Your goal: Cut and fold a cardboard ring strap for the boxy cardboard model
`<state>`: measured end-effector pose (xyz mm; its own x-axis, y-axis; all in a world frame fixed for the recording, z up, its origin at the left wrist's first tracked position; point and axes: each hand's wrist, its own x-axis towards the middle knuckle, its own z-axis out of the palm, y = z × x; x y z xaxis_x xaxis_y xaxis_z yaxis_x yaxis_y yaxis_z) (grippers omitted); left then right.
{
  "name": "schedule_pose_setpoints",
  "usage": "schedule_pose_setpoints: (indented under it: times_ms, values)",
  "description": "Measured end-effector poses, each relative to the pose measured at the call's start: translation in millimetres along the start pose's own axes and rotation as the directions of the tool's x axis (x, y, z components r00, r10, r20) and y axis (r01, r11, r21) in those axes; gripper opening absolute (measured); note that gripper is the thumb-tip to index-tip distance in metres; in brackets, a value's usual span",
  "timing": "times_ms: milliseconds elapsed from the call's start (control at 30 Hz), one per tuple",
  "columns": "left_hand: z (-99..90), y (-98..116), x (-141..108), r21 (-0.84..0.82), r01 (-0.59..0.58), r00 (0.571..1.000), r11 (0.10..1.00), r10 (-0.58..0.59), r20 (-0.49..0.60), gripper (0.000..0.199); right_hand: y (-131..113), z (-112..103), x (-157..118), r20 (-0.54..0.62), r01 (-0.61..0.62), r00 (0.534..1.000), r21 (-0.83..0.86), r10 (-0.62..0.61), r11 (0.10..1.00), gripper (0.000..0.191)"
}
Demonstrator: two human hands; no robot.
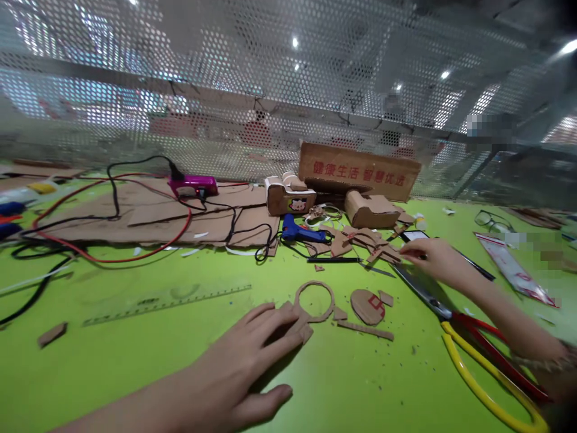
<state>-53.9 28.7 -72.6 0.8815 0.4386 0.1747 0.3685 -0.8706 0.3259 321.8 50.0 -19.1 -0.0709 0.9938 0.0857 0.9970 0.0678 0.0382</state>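
Scissors (444,313) with one yellow and one red handle lie nearest at 2 o'clock, partly beneath the right forearm. The left hand (259,355) rests palm down near 12 o'clock, fingers loosely spread, their tips over a small cardboard scrap (307,332) just beside the cardboard ring (332,299). At 1 o'clock lies a cardboard disc (366,305) with red print; at 10 o'clock, a clear ruler (166,305) on the green desk (148,361).

Farther off, toward 1 o'clock, the right hand (408,252) has its fingers bent nearly together at the edge of a heap of cardboard strips (372,240) — whether it grips one, I cannot tell. A black-handled knife (333,260) lies left of the heap, the blue glue gun (300,230) beyond it at 12. Behind stand two cardboard forms (288,197).
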Motion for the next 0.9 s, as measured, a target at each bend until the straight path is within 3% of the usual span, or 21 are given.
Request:
schedule_pose_setpoints:
  times_ms: [100, 167, 333, 500, 667, 767, 833, 900]
  values:
    - [0.2, 1, -1, -0.028, 0.006, 0.999, 1.0, -0.007, -0.052, 0.057, -39, 7, 13, 0.023, 0.174, 0.984, 0.037, -0.175, 0.984, 0.018]
    - [0.0, 1, -1, -0.027, -0.005, 0.997, 1.0, 0.003, -0.075, 0.054, -57, 13, 21, 0.01, 0.225, 0.974, 0.023, -0.226, 0.974, 0.016]
    - [0.6, 0, 3, -0.02, -0.035, 0.997, 0.999, 0.033, -0.066, 0.05, -89, 27, 40, -0.019, 0.253, 0.967, -0.081, -0.255, 0.964, 0.009]
    - [3.8, -4, -2, -0.016, -0.054, 0.998, 0.998, 0.054, -0.012, 0.053, -94, 22, 42, -0.074, 0.232, 0.969, -0.05, -0.235, 0.972, 0.007]
    - [6.1, -7, -3, -0.072, -0.034, 0.999, 0.997, 0.034, -0.001, 0.06, -107, 9, 14, -0.178, 0.202, 0.97, 0.213, -0.165, 0.956, 0.007]
    - [6.0, -9, -1, -0.118, -0.044, 0.999, 0.992, 0.043, -0.014, 0.064, -137, 14, -5, -0.167, 0.189, 0.98, 0.567, -0.113, 0.802, 0.004]
    - [5.6, -8, 1, -0.133, -0.048, 0.999, 0.99, 0.047, -0.009, 0.067, -154, 21, -12, -0.137, 0.221, 0.975, 0.639, -0.174, 0.737, 0.008]
    - [5.4, -7, 3, -0.149, -0.042, 0.999, 0.988, 0.041, -0.01, 0.067, -162, 27, -15, -0.147, 0.272, 0.962, 0.6, -0.231, 0.752, 0.017]
